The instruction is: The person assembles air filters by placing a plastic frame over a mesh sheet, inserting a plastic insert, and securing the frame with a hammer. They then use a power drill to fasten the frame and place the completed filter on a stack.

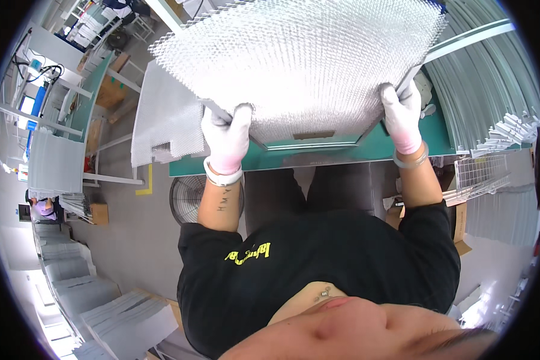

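Both my hands wear white gloves and grip a silver metal mesh panel [306, 72] by its two sides, thumbs on top. My left hand [228, 135] closes on its near left part, where a short grey edge strip shows. My right hand [403, 114] closes on the right side, beside another grey edge strip. The panel is tilted over the green worktable [258, 157]. At its near end runs a thin metal frame bar [312, 144], with a small rectangular opening in the mesh just beyond. My fingers under the panel are hidden.
Another mesh sheet [165, 123] with a notch overhangs the table's left side. Long pale strips [480, 78] are stacked at the right, above a white wire basket [480, 174]. A round floor fan [192, 201] stands under the table's left end. Stacked panels [126, 318] lie at lower left.
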The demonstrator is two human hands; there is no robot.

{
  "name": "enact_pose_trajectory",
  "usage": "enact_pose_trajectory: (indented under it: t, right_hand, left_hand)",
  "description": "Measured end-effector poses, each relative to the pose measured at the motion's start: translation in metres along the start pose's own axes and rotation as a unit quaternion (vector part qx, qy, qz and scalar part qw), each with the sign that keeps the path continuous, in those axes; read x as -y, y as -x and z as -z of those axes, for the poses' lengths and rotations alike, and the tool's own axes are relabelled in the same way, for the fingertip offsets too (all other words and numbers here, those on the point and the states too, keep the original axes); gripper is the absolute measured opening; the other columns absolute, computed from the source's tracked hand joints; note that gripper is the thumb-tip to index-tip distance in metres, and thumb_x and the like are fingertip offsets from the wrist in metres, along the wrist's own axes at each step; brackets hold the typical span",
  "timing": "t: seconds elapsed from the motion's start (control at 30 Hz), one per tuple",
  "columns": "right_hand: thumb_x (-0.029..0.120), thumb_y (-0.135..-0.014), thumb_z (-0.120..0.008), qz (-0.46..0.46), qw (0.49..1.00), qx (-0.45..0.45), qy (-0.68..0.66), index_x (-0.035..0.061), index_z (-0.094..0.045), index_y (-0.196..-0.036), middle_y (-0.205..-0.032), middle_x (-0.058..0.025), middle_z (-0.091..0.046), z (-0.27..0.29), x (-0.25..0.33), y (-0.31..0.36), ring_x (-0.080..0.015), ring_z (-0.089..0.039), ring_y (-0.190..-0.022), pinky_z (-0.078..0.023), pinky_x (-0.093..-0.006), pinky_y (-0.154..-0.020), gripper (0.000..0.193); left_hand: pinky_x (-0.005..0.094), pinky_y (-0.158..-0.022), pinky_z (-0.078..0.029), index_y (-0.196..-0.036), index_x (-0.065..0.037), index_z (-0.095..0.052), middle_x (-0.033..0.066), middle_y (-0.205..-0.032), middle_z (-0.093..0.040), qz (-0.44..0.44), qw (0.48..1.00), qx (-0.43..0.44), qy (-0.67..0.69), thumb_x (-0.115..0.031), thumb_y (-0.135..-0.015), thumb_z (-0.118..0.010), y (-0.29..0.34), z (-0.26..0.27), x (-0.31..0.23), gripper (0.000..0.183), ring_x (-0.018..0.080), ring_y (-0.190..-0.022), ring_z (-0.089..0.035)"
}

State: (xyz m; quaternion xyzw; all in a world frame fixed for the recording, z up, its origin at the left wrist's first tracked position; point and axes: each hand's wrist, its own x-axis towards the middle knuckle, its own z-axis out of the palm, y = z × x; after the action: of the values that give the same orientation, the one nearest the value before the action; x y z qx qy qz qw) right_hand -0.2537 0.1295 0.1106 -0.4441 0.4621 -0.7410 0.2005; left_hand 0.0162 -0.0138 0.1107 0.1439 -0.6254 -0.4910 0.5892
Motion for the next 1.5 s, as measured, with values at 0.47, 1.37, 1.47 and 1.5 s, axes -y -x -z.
enact_pose_trajectory:
  t: [0.47, 1.37, 1.47, 1.5]
  right_hand:
    - [0.012, -0.097, -0.057, -0.001, 0.997, 0.014, 0.078, -0.0025, -0.057, -0.125, -0.112, -0.0053, -0.066, 0.023, 0.004, -0.008, -0.0097, -0.058, -0.095, -0.047, -0.0255, -0.085, 0.031]
    - [0.014, -0.094, -0.051, 0.322, 0.900, 0.282, -0.085, 0.0078, -0.049, -0.085, -0.084, -0.0116, -0.064, 0.038, 0.034, 0.077, -0.0182, -0.062, -0.067, -0.048, -0.0286, -0.058, 0.011]
    - [0.019, -0.096, -0.047, 0.320, 0.898, 0.291, -0.080, 0.0067, -0.050, -0.086, -0.087, -0.0136, -0.065, 0.040, 0.034, 0.082, -0.0193, -0.061, -0.062, -0.047, -0.0294, -0.055, 0.016]
    - [0.020, -0.097, -0.046, 0.315, 0.900, 0.293, -0.065, 0.0064, -0.050, -0.086, -0.088, -0.0143, -0.065, 0.037, 0.042, 0.081, -0.0196, -0.061, -0.061, -0.047, -0.0297, -0.054, 0.018]
  left_hand:
    - [0.0292, -0.093, -0.049, -0.129, 0.001, -0.054, 0.0089, -0.118, -0.064, 0.038, 0.993, 0.108, 0.026, -0.014, -0.083, -0.080, -0.006, 0.029, -0.012, 0.055, 0.0173, -0.108, -0.061]
    - [0.0439, -0.099, -0.045, -0.114, -0.006, -0.064, 0.0138, -0.112, -0.063, 0.050, 0.807, 0.494, -0.320, -0.003, -0.078, -0.061, 0.062, 0.065, 0.070, 0.037, 0.0338, -0.111, -0.058]
    - [0.0433, -0.094, -0.046, -0.110, -0.005, -0.065, 0.0134, -0.101, -0.064, 0.052, 0.808, 0.485, -0.330, 0.006, -0.076, -0.052, 0.056, 0.074, 0.066, 0.038, 0.0333, -0.103, -0.060]
    - [0.0432, -0.093, -0.047, -0.108, -0.005, -0.065, 0.0132, -0.097, -0.064, 0.053, 0.813, 0.487, -0.313, 0.009, -0.075, -0.049, 0.048, 0.073, 0.067, 0.039, 0.0332, -0.101, -0.061]
